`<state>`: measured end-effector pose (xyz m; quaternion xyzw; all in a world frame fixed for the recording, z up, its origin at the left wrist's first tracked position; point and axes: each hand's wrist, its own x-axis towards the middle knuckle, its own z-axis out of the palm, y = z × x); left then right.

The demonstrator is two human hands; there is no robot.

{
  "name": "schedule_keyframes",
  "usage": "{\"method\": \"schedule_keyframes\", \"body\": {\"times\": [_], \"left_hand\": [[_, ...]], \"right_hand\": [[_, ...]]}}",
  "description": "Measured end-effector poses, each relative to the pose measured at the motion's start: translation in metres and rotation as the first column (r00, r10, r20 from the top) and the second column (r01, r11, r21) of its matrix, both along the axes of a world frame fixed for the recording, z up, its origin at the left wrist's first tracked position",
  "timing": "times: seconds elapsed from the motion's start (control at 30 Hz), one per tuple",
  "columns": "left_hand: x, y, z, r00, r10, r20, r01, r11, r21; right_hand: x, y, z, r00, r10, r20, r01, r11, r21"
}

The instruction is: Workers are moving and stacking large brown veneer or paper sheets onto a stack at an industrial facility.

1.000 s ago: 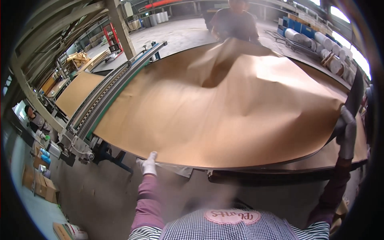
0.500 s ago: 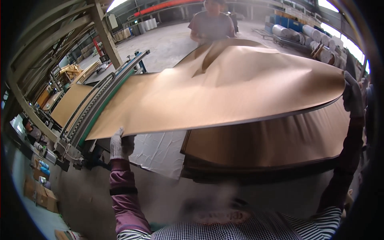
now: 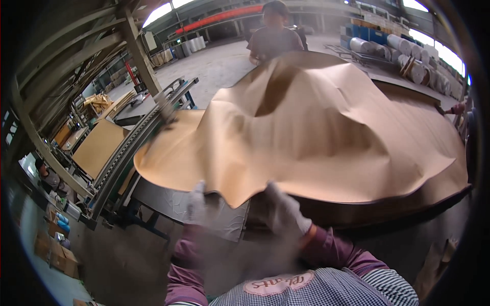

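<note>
A large, thin, flexible brown sheet (image 3: 316,148), shiny and paper-like, spreads in front of me with its middle humped and creased. My left hand (image 3: 196,206), in a whitish knit glove and partly blurred, pinches the sheet's near edge. Farther right along that edge, my right hand (image 3: 285,210), gloved too, also has hold of it. Between my hands the edge sags into a pointed fold. The fingers beneath the sheet are hidden. Under its right part lies a stack of similar brown sheets (image 3: 434,204), mostly covered.
At left stands a long roller machine (image 3: 122,158), with another brown sheet (image 3: 99,148) beyond it. A grey-white crinkled surface (image 3: 168,204) lies below my left hand. Across the sheet stands a person (image 3: 275,38); another person's hand (image 3: 456,108) is at far right. Wrapped rolls (image 3: 398,45) lie behind.
My right hand has come from the far right corner to the middle of the near edge. My left hand has shifted right. The sheet has moved right off the machine and buckled up.
</note>
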<state>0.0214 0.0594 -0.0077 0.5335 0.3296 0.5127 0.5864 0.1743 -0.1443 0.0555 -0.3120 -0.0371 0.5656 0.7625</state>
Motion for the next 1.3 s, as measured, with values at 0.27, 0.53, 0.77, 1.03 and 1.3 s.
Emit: {"method": "schedule_keyframes", "body": {"times": [0.27,0.53,0.77,1.03,1.3], "left_hand": [[0.064,-0.047,0.065,0.702,-0.212,0.68,0.588,0.711,-0.386],[0.133,-0.128,0.167,0.585,-0.71,0.393,0.797,0.593,-0.115],[0.032,-0.027,0.046,0.769,-0.25,0.589,0.592,0.626,-0.507],[0.001,-0.049,-0.104,0.986,0.019,-0.166,-0.153,0.503,-0.851],[0.052,-0.044,-0.002,0.967,-0.231,0.111,0.255,0.826,-0.503]], "right_hand": [[0.072,-0.02,-0.042,0.992,0.082,0.091,-0.065,0.982,-0.18],[0.204,-0.046,0.035,-0.504,0.57,-0.649,-0.117,0.7,0.705],[0.323,-0.16,0.17,-0.964,0.247,0.099,0.213,0.493,0.843],[0.577,-0.531,0.028,-0.196,0.036,0.98,0.972,0.142,0.189],[0.346,-0.497,-0.026,0.424,0.652,0.629,0.794,-0.601,0.088]]}}
